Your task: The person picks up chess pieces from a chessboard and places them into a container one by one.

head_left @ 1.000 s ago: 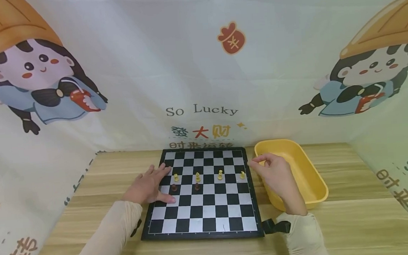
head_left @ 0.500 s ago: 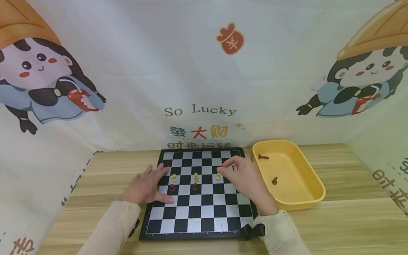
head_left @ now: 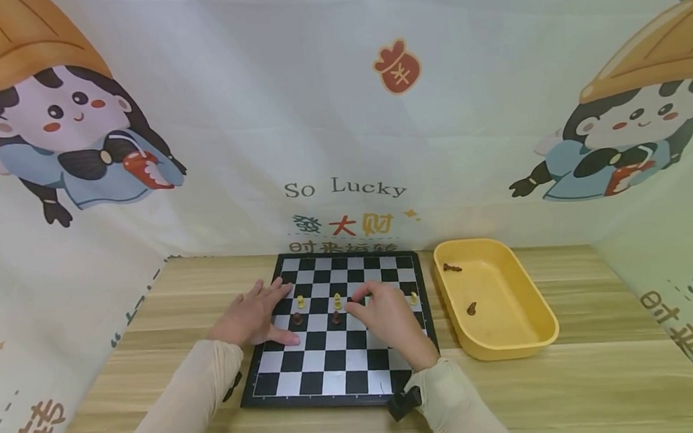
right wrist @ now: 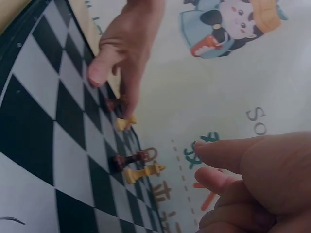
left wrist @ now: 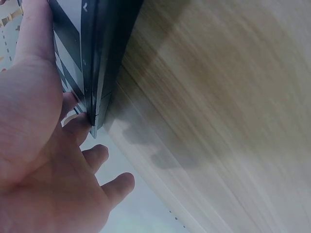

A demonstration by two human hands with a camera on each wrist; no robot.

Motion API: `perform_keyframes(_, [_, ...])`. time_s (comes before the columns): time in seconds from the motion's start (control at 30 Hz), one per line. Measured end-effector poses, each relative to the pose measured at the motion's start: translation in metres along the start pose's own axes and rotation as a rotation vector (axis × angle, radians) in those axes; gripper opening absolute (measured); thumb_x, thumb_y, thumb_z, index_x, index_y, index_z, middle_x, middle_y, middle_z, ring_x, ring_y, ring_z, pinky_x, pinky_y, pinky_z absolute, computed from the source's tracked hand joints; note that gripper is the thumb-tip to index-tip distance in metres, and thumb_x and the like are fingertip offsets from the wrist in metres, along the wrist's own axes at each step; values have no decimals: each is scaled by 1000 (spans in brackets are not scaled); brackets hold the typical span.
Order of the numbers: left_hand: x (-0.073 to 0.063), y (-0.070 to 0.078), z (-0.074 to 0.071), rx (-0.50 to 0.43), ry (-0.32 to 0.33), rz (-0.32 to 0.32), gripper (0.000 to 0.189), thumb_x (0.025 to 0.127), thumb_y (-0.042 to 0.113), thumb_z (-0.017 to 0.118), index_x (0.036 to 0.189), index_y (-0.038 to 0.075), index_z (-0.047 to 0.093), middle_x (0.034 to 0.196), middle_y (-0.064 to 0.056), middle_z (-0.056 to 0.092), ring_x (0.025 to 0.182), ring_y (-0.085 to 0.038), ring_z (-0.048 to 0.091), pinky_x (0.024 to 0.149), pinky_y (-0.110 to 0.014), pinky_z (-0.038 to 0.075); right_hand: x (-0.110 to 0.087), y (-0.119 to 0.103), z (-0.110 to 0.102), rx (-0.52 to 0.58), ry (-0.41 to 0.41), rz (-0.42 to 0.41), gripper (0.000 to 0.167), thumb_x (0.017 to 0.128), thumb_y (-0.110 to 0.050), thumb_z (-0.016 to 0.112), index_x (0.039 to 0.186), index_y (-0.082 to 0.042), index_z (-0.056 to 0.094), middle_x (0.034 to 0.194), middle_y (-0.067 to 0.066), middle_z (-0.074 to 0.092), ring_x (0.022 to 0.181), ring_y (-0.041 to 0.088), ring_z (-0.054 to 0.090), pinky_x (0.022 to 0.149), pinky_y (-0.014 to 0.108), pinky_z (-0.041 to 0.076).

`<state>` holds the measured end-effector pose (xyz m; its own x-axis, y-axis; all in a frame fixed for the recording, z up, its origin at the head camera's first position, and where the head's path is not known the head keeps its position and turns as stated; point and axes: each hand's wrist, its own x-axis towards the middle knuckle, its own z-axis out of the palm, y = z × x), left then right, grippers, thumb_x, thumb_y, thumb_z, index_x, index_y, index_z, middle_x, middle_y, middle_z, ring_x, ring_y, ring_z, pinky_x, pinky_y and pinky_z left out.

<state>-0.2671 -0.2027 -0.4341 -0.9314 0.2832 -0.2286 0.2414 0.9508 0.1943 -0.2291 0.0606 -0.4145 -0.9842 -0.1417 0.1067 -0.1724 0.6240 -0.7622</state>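
The person's right grip (head_left: 386,314) is poised over the chessboard (head_left: 334,383), thumb and forefinger bent toward each other with a small gap between their tips and no piece seen there. Just left of those fingertips stands the tall yellow piece (right wrist: 146,173), apart from them in the right wrist view, with the tall dark piece (right wrist: 130,160) upright close beside it on the near side. To the right of this grip, past its knuckles, stands a lone yellow piece (head_left: 412,298). The left grip (head_left: 252,317) rests on the board's left edge, its fingers spread wide and its thumb lying flat across the squares. Just right of it, between thumb and forefinger tips, are the short yellow piece (head_left: 300,301) and, nearer the person, the short dark piece (head_left: 297,319); whether its fingers touch either is unclear. Well right of the right grip, the yellow bin (head_left: 507,319) sits on the wood-grain counter (head_left: 601,319), holding a long dark piece (head_left: 452,268) and a small dark piece (head_left: 472,309), both lying down.
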Motion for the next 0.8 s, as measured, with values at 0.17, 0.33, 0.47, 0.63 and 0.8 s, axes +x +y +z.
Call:
perform_keyframes(0.17, [0, 1, -1, 2, 3, -9, 121, 68, 71, 77, 162, 15, 27, 171, -15, 19, 157, -49, 13, 123, -71, 21, 4, 5, 11, 52, -57, -5, 21, 91, -23, 76, 101, -5, 72, 56, -6, 47, 49, 9, 40, 47, 22, 32])
perform_keyframes(0.33, [1, 2, -1, 2, -4, -19, 121, 67, 72, 77, 162, 16, 27, 171, -14, 19, 157, -48, 13, 123, -70, 20, 9, 12, 23, 105, -95, 27, 25, 90, -23, 77, 106, -4, 72, 54, -6, 46, 48, 9, 42, 47, 22, 34])
perform_keyframes(0.47, [2, 2, -1, 6, -4, -15, 121, 67, 73, 76, 162, 16, 27, 171, -14, 19, 157, -48, 13, 123, -70, 20, 12, 15, 30, 114, -100, 54, 25, 90, -21, 78, 107, -4, 72, 57, -5, 48, 50, 10, 44, 48, 23, 37])
perform_keyframes(0.63, [3, 1, 0, 13, -8, -20, 121, 67, 73, 76, 163, 16, 27, 171, -14, 18, 157, -47, 13, 124, -70, 20, 14, 16, 35, 131, -100, 62, 22, 88, -17, 79, 103, -3, 72, 65, -2, 56, 58, 11, 48, 53, 23, 39])
perform_keyframes(0.8, [1, 1, 0, 16, -9, -15, 121, 68, 73, 75, 163, 16, 26, 171, -14, 18, 157, -48, 13, 123, -70, 20, 15, 18, 40, 130, -108, 73, 21, 87, -15, 79, 103, -2, 73, 69, 1, 62, 60, 12, 48, 55, 23, 40])
